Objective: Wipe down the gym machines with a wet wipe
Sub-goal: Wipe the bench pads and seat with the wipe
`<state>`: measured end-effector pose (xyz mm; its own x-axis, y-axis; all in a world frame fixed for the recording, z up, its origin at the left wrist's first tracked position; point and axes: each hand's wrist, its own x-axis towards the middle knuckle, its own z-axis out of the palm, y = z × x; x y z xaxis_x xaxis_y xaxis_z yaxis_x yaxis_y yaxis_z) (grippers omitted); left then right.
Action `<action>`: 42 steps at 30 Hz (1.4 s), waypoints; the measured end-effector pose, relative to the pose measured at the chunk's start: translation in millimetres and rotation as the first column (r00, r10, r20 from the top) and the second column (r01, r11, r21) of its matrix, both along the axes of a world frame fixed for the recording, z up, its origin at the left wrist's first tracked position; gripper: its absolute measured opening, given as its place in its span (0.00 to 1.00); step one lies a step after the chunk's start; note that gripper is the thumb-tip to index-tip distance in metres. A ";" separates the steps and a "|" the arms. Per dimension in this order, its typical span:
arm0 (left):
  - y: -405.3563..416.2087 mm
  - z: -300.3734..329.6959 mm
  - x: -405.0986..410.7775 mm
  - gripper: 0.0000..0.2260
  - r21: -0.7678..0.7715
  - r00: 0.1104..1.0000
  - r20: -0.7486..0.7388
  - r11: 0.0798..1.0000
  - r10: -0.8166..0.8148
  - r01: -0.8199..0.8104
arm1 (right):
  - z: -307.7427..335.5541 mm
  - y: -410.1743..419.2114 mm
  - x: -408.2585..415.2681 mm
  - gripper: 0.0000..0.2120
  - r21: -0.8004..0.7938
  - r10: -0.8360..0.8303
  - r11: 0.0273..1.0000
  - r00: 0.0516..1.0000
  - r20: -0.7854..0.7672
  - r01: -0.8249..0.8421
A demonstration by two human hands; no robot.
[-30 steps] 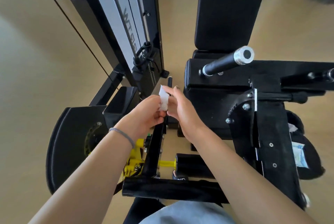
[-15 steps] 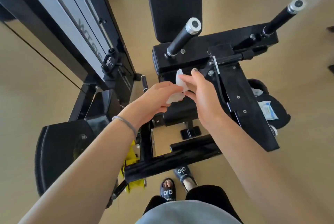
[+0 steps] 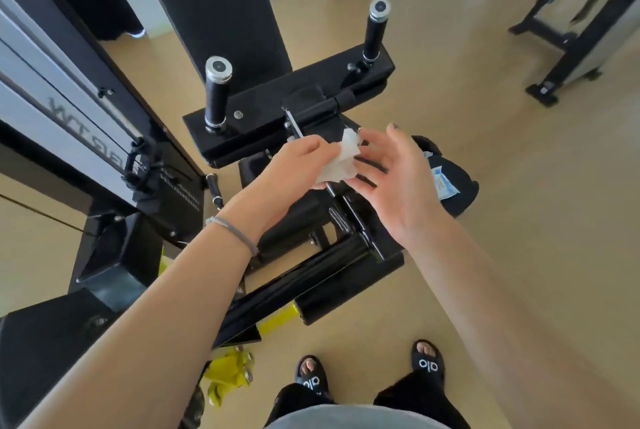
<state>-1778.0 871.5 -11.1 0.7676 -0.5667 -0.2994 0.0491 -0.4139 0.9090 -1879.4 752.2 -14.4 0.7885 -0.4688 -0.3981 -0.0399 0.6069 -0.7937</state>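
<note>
A crumpled white wet wipe (image 3: 341,160) hangs in the air above the black seat machine (image 3: 294,96). My left hand (image 3: 296,174) pinches the wipe at its left edge. My right hand (image 3: 398,179) is spread beside it, palm toward the wipe, fingertips just touching its right side. The machine has a tall black back pad (image 3: 218,13) and two upright black handles with silver caps, a near left handle (image 3: 217,93) and a far right handle (image 3: 375,29). Both hands are over the machine's front frame.
A weight stack tower (image 3: 69,99) with cables stands at the left. Yellow parts (image 3: 228,376) lie near the floor by the frame. A black pad with a wipe packet (image 3: 445,183) sits right of the seat. Another machine (image 3: 581,23) stands at the far right. My sandalled feet (image 3: 426,364) are on the tan floor.
The view has swung right and pulled back from the machine. My right hand has let its fingers straighten and opened beside the wipe, which my left hand still holds.
</note>
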 end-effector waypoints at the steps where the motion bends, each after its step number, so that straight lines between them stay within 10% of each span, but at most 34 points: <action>1: -14.4 1.6 -4.8 0.11 0.011 1.000 0.023 1.000 -0.002 0.002 | 0.6 -12.6 -5.6 0.20 0.048 -0.005 0.999 1.000 0.010 0.005; 9: -141.1 9.0 -55.2 0.08 0.094 0.997 0.073 0.996 -0.011 0.004 | -0.3 -144.9 -56.1 0.14 0.186 0.114 0.976 0.993 0.019 -0.115; 32: -390.5 -37.8 12.6 0.02 0.134 0.956 -0.287 0.991 0.054 -0.016 | -64.5 -404.8 34.8 0.14 -0.207 0.294 0.901 0.887 -0.356 -0.382; 42: -475.5 -44.5 60.5 0.08 0.146 0.959 -0.229 0.980 0.168 -0.137 | -78.7 -508.3 108.1 0.13 -0.263 0.572 0.691 0.732 -0.370 -0.673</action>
